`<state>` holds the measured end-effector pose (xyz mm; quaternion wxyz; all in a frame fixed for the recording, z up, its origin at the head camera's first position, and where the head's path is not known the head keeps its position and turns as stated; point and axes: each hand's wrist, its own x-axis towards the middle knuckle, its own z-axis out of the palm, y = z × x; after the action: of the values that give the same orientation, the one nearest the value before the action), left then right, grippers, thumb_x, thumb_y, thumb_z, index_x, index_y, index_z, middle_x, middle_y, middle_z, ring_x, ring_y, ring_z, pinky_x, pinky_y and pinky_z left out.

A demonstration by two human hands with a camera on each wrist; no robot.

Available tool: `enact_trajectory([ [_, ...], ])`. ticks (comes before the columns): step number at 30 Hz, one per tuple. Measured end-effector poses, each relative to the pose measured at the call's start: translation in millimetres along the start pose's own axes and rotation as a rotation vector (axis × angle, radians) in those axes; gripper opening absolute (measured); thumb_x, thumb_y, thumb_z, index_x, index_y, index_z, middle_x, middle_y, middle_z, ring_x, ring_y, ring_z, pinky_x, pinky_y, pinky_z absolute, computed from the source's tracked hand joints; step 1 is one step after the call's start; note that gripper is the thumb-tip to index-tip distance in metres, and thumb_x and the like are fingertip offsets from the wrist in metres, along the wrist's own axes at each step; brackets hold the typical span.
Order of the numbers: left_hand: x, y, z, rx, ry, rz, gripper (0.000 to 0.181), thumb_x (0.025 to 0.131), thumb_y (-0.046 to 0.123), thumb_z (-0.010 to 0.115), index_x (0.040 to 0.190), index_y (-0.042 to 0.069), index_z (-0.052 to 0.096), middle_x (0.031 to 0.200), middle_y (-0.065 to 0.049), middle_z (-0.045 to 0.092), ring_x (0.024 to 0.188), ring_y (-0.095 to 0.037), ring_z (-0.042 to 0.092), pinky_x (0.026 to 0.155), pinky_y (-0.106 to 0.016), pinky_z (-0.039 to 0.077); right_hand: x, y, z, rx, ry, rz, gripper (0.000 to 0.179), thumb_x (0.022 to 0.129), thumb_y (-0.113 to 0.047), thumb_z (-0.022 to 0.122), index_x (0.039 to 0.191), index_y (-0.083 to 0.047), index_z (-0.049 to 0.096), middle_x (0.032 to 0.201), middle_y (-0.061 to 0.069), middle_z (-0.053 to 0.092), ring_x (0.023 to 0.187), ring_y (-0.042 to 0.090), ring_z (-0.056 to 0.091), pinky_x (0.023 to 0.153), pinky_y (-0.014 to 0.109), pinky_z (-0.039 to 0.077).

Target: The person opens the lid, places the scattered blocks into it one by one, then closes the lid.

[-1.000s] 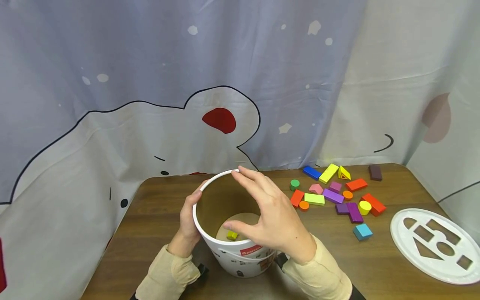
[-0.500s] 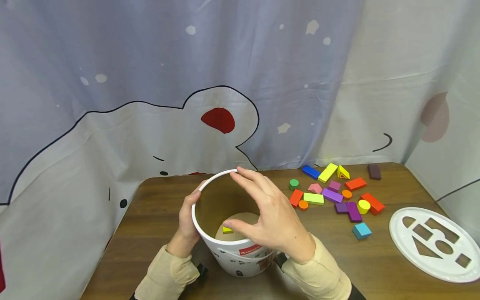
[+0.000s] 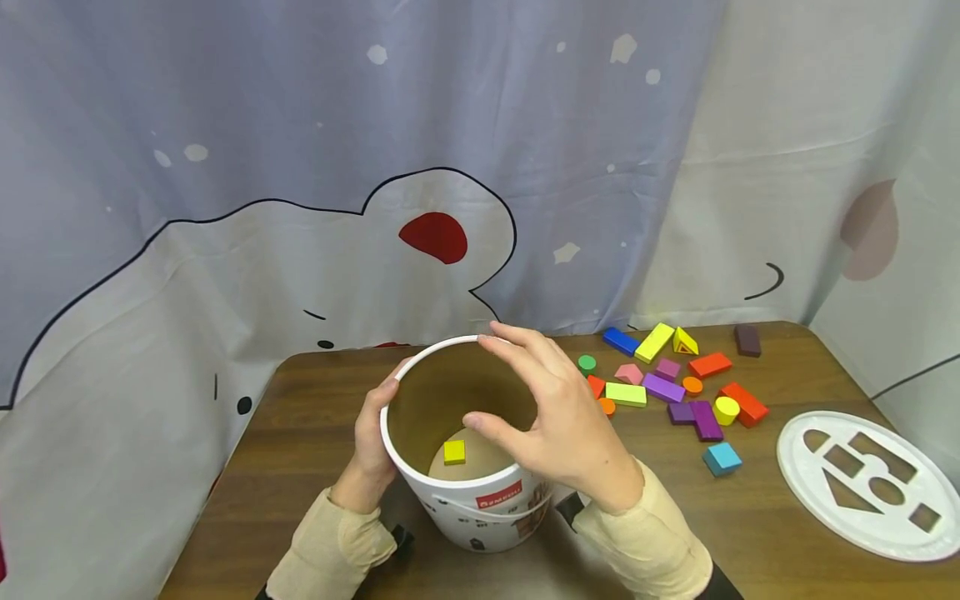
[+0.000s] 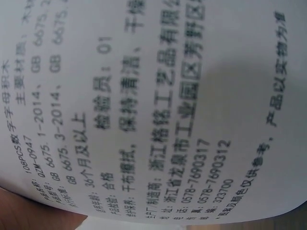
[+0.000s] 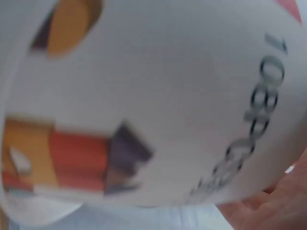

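Note:
A white bucket [image 3: 450,523] with printed pictures and a thin handle stands on the table, tilted toward me in the head view. One yellow block [image 3: 454,452] lies on its bottom. My left hand [image 3: 372,442] holds the bucket's left side, thumb near the rim, other fingers mostly hidden behind the wall. At the right rim is my right hand [image 3: 566,417], fingers spread and relaxed, thumb over the opening, gripping nothing. Printed text on the bucket wall [image 4: 158,96] fills the left wrist view. In the right wrist view the printed wall [image 5: 192,96] shows, with part of the hand at lower right.
Several colored wooden blocks lie scattered at the back right of the table [image 3: 315,433], among them a light-blue block [image 3: 722,459] nearest me. A white lid [image 3: 847,533] with shaped cutouts lies at the far right. A patterned curtain [image 3: 300,100] hangs behind the table.
The yellow block inside the bucket has shifted and shows more fully on the bottom. My right hand has moved slightly right and up off the rim. The left hand has kept its hold.

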<state>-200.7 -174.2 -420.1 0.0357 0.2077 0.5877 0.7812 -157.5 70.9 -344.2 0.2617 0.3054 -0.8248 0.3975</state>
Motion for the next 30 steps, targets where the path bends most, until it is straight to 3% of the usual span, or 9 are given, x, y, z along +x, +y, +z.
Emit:
enact_trajectory([
  [7, 0.0, 1.0, 0.1, -0.019, -0.006, 0.001, 0.047, 0.105, 0.037, 0.025, 0.137, 0.027, 0.058, 0.133, 0.007, 0.061, 0.126, -0.016, 0.053, 0.108, -0.041, 0.041, -0.4, 23.4, -11.6, -0.014, 0.047, 0.058, 0.057, 0.09, -0.035, 0.078, 0.142, -0.018, 0.061, 0.15, 0.002, 0.056, 0.139, 0.023, 0.053, 0.113, 0.049, 0.044],
  [16, 1.3, 1.4, 0.3, -0.02, -0.013, -0.007, 0.047, 0.103, 0.035, 0.025, 0.137, 0.025, 0.056, 0.132, 0.006, 0.059, 0.125, -0.017, 0.051, 0.109, -0.043, 0.04, -6.9, 76.3, -20.0, -0.127, 0.053, 0.116, 0.047, 0.096, -0.032, 0.07, 0.138, -0.011, 0.063, 0.144, 0.007, 0.062, 0.133, 0.029, 0.058, 0.11, 0.052, 0.044],
  [24, 0.2, 1.3, -0.2, -0.003, 0.011, -0.02, 0.047, 0.104, 0.038, 0.026, 0.136, 0.027, 0.058, 0.132, 0.007, 0.06, 0.126, -0.018, 0.051, 0.109, -0.043, 0.039, -1.8, 121.6, -16.9, -0.237, -0.12, 0.247, 0.048, 0.096, -0.038, 0.071, 0.133, -0.008, 0.065, 0.135, 0.012, 0.063, 0.126, 0.033, 0.059, 0.106, 0.054, 0.047],
  [30, 0.0, 1.8, 0.6, -0.003, 0.014, -0.029, 0.047, 0.104, 0.036, 0.025, 0.137, 0.024, 0.056, 0.133, 0.005, 0.059, 0.127, -0.019, 0.051, 0.11, -0.043, 0.039, -7.7, 155.4, -4.9, -0.329, -0.258, 0.344, 0.049, 0.092, -0.032, 0.075, 0.132, -0.005, 0.065, 0.129, 0.018, 0.064, 0.122, 0.039, 0.06, 0.105, 0.055, 0.048],
])
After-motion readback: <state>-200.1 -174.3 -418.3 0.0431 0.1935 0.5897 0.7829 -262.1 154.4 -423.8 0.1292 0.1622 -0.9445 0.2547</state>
